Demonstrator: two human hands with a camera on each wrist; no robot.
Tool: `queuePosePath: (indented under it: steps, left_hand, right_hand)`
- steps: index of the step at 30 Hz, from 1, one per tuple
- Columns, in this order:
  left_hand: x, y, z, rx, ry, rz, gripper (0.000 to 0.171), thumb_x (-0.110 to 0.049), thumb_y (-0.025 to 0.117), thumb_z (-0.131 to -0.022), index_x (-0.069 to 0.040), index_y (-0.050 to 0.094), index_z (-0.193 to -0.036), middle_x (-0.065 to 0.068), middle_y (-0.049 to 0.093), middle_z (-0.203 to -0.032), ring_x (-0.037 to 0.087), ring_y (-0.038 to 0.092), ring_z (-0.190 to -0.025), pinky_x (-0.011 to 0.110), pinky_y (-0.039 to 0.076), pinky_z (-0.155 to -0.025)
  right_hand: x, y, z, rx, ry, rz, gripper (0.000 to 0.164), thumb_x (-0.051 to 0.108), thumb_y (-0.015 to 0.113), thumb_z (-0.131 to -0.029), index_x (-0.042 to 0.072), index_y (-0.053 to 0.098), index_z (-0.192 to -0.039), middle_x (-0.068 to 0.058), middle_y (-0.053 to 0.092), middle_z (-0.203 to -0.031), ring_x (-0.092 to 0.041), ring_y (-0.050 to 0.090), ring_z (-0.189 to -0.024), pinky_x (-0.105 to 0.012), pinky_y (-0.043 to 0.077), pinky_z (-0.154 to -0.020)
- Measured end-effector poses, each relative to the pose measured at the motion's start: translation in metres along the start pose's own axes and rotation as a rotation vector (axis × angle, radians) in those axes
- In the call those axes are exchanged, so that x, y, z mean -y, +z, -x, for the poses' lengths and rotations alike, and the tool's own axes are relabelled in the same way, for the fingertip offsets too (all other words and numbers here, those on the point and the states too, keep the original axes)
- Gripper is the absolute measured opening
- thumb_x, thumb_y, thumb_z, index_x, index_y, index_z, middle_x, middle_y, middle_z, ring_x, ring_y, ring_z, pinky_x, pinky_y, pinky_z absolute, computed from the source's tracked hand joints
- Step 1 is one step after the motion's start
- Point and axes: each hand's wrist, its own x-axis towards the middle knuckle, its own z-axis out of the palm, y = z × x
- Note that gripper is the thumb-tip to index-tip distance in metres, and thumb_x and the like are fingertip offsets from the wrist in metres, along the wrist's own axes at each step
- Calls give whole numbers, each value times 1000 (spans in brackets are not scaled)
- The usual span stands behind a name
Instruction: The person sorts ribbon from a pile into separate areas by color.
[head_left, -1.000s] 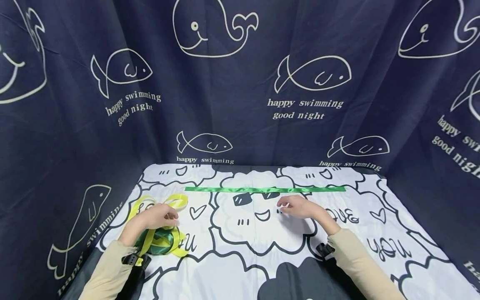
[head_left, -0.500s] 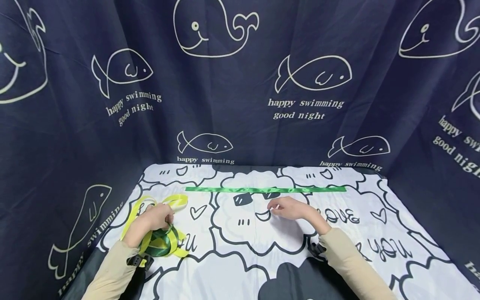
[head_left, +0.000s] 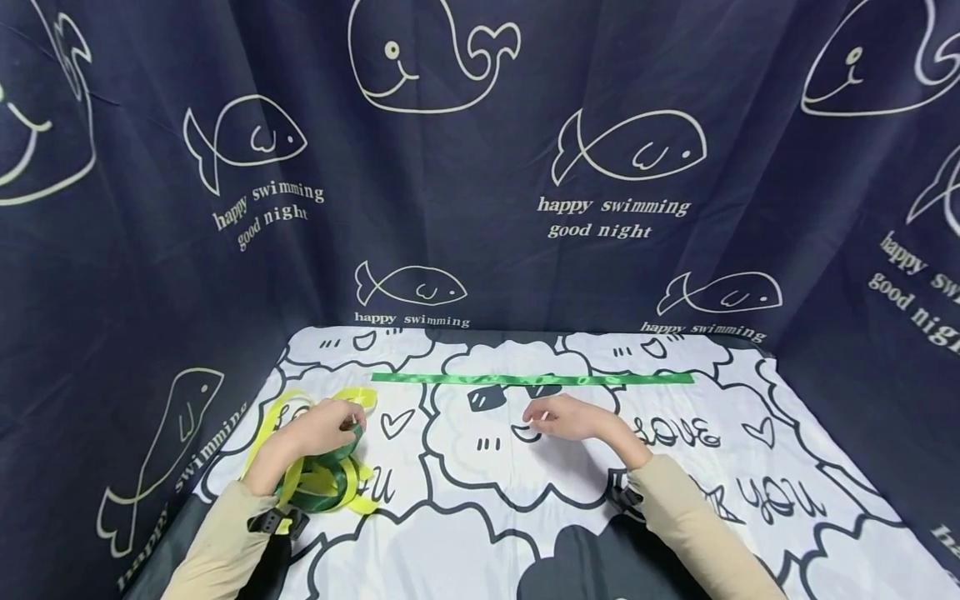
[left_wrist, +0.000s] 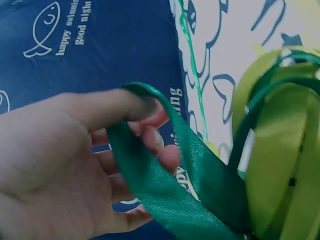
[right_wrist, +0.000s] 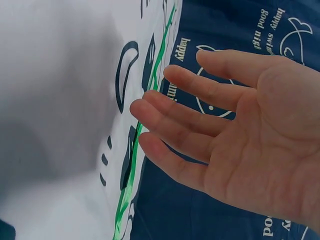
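Between thumb and fingertips my left hand (head_left: 322, 427) pinches a loop of dark green ribbon (left_wrist: 160, 195), which rises from a loose pile. Yellow ribbon (left_wrist: 275, 165) curls around and under it in that pile, below the hand in the head view. My right hand (head_left: 568, 418) hovers over the middle of the table with its fingers loosely bent; the right wrist view shows the palm (right_wrist: 265, 145) holding nothing. A brighter green ribbon strip (head_left: 532, 380) lies straight across the back of the table, beyond both hands.
A white cloth (head_left: 450, 550) printed with dark cloud outlines and lettering covers the table. Behind and at the sides hangs a navy curtain (head_left: 487, 192) with whales and fish on it. Black wrist bands (head_left: 276, 522) sit over the beige sleeves.
My left hand first lowered to the ribbon pile, then rose a little to the right, drawing up a dark green loop. My right hand moved left across the cloth.
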Motion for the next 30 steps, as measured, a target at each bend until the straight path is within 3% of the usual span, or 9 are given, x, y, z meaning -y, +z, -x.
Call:
queuePosePath:
  steps: [3,5,8,13,19,26,30]
  left_hand:
    - [-5,-2,-1,18,47,5,26,-2,62,-81,-14,47,-64,-8,31,-59,9,29,-56,23,27,-59]
    - [-8,-3,-2,41,82,19,38,-4,63,-80,-17,33,-60,-8,21,-57,8,21,-54,22,23,-58]
    - [-14,-6,-4,100,130,77,42,-3,62,-78,-18,26,-60,-9,17,-56,7,16,-52,20,21,-56]
    - [-26,-10,-6,201,222,178,36,0,58,-76,-16,31,-60,-10,22,-54,4,18,-49,18,25,-53]
    - [-35,-12,-12,322,382,403,31,4,62,-78,-4,35,-65,-10,28,-58,0,26,-51,16,29,-52]
    - [-46,-9,-28,358,463,610,27,-11,64,-91,0,46,-75,-8,41,-61,2,33,-53,18,31,-51]
    - [-52,-5,-37,373,485,665,20,-13,56,-97,2,54,-83,10,48,-63,8,42,-56,22,34,-52]
  right_hand:
    - [1,2,-2,16,-31,-24,25,15,52,-97,2,65,-114,-8,68,-108,-13,62,-93,-28,49,-80]
    - [2,3,-3,24,-40,-38,25,14,51,-97,2,65,-114,-9,68,-109,-14,62,-94,-29,50,-81]
    - [3,5,-5,32,-45,-48,25,15,51,-98,2,65,-114,-10,68,-110,-16,63,-97,-30,50,-83]
    - [7,6,-8,36,-80,-30,23,15,52,-98,4,66,-112,-6,69,-104,-11,62,-91,-29,50,-81]
    - [10,8,-11,67,-98,-61,24,16,52,-98,2,65,-114,-10,69,-108,-13,64,-94,-27,51,-82]
    - [16,11,-18,91,-172,-64,27,18,50,-98,1,65,-114,-13,69,-111,-18,66,-102,-28,52,-88]
    - [21,15,-22,86,-179,-70,27,19,50,-99,2,65,-115,-10,69,-111,-13,65,-102,-26,51,-89]
